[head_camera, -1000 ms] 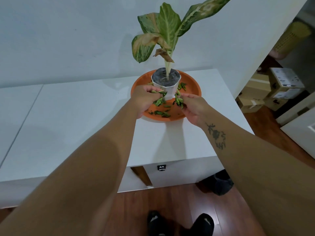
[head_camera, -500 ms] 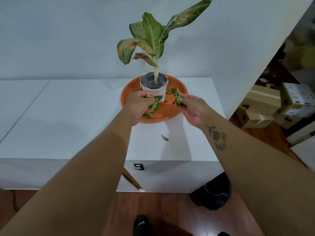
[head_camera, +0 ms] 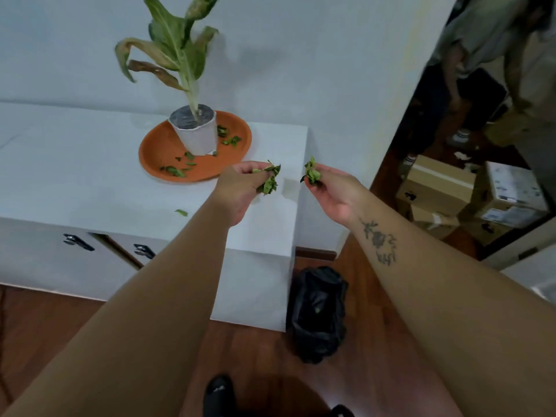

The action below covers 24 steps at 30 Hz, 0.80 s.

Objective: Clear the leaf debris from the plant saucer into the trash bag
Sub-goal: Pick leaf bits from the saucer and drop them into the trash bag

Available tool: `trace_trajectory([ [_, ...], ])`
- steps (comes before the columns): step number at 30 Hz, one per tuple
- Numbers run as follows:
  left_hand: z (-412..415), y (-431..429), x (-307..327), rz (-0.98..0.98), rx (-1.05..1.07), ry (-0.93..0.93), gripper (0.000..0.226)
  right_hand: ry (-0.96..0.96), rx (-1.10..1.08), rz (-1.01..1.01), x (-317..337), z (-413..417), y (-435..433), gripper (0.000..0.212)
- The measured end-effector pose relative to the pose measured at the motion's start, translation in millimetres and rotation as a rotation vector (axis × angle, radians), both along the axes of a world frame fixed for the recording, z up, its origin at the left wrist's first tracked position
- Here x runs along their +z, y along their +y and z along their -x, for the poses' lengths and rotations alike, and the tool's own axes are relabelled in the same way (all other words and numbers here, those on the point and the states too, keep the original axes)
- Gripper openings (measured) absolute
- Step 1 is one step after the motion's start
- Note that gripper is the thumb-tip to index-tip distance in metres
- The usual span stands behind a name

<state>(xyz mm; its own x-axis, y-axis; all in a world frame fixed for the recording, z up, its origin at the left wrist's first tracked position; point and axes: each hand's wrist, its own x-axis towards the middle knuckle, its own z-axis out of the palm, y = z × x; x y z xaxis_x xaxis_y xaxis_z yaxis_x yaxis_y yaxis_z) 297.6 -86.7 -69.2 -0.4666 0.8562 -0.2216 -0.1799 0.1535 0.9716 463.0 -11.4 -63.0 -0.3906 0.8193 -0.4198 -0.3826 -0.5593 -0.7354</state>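
An orange saucer [head_camera: 156, 152] sits on the white cabinet with a white pot [head_camera: 200, 136] and its plant on it. Several green leaf bits [head_camera: 176, 170] lie in the saucer's front and right parts. One leaf piece [head_camera: 181, 212] lies on the cabinet top. My left hand [head_camera: 240, 188] is closed on a bunch of leaf debris [head_camera: 269, 182] over the cabinet's right end. My right hand [head_camera: 334, 188] pinches another bunch of leaf debris [head_camera: 311, 174] just past the cabinet's right edge. The black trash bag [head_camera: 317, 314] stands open on the floor below, beside the cabinet.
The white cabinet [head_camera: 75, 182] has two dark drawer handles [head_camera: 78, 242] on its front. Cardboard boxes [head_camera: 439, 188] are stacked on the wooden floor at right, where another person [head_camera: 487, 49] stands. My shoes [head_camera: 218, 395] are at the bottom.
Both hands lifted off the saucer with leaf debris and moved right, toward the cabinet's right edge above the trash bag. A leaf piece dropped onto the cabinet top.
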Motion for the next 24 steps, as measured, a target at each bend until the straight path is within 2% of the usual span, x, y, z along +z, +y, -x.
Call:
trace_trajectory([
  [10, -116.9, 29.2, -31.1, -0.001, -0.066, -0.194, 0.012, 0.009, -0.125, 0.085, -24.2, -99.3, 7.1, 0.012],
  [14, -149.3, 37.7, -69.4, -0.007, -0.085, -0.310, 0.012, -0.007, -0.140, 0.129, -56.7, -120.7, 8.6, 0.012],
  [18, -174.5, 40.3, -113.3, 0.062, -0.060, -0.376, 0.021, -0.035, -0.160, 0.207, -100.6, -138.4, 11.5, 0.010],
  [24, -177.0, 35.5, -184.2, 0.152, -0.021, -0.385, 0.011, -0.091, -0.171, 0.288, -173.7, -147.3, 18.2, 0.010],
])
